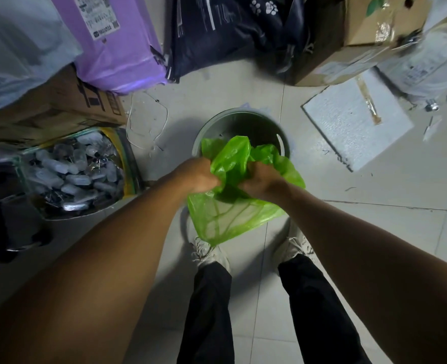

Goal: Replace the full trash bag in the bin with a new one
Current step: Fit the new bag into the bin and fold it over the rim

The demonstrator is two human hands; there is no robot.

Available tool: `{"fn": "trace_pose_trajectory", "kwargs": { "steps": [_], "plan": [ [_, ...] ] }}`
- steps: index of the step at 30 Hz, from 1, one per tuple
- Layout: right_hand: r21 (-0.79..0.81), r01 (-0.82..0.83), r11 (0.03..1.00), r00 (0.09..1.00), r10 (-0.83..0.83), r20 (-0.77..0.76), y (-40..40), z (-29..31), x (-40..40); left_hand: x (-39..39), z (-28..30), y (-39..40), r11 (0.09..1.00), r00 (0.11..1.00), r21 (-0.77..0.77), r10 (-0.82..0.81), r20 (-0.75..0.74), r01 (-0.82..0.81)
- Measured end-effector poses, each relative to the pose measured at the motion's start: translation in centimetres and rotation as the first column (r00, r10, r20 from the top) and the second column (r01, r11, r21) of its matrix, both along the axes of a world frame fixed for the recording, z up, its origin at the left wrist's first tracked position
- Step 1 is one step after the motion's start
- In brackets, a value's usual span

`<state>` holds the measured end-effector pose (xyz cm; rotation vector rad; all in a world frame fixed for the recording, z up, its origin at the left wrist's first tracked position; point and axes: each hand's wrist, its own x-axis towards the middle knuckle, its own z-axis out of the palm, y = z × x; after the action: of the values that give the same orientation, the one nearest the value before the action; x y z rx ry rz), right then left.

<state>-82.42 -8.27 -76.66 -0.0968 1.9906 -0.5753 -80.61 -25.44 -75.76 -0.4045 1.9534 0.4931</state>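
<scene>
While both hands [230, 179] grip it, green bag [227, 216] hangs over bin [217, 122].

**Cluttered tiled corner, dim light**

We see a pale tiled floor [269, 298] with thin grout lines, dimly lit. Along the far edge we note a purple parcel bag [112, 40], a dark bag with paw prints [230, 24] and a taped cardboard box [348, 35]. Right of centre lies a white foam slab [353, 124]. At left we mark a flattened cardboard box [59, 106], a clear sack of plastic bottles [75, 169] and loose thin wire [146, 127] on the tiles.
</scene>
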Motion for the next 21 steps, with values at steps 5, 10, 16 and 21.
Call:
{"fn": "trace_pose_trajectory", "kwargs": {
  "steps": [5, 10, 16, 21],
  "plan": [
    [0.01, -0.032, 0.999, 0.958, 0.034, -0.283, 1.4, 1.4, -1.1, -0.3, 0.8, 0.4, 0.978, 0.906, -0.105, 0.124, -0.405, -0.181],
    [-0.028, 0.093, 0.995, 0.871, -0.095, -0.482, 2.6, 1.8, -2.6, -1.1, 1.2, 0.3, 0.95, 0.826, -0.094, 0.206, -0.525, -0.297],
    [-0.098, 0.037, 0.994, 0.838, -0.084, -0.539, 4.8, 2.9, -0.5, 0.2, 3.2, 0.6, 0.96, 0.722, 0.085, 0.259, -0.642, -0.268],
    [-0.064, 0.029, 0.998, 0.822, -0.06, -0.566, 6.2, 2.3, -1.0, 1.6, 4.4, -0.3, 0.972, 0.621, -0.072, -0.199, -0.758, 0.224]
  ]
}}
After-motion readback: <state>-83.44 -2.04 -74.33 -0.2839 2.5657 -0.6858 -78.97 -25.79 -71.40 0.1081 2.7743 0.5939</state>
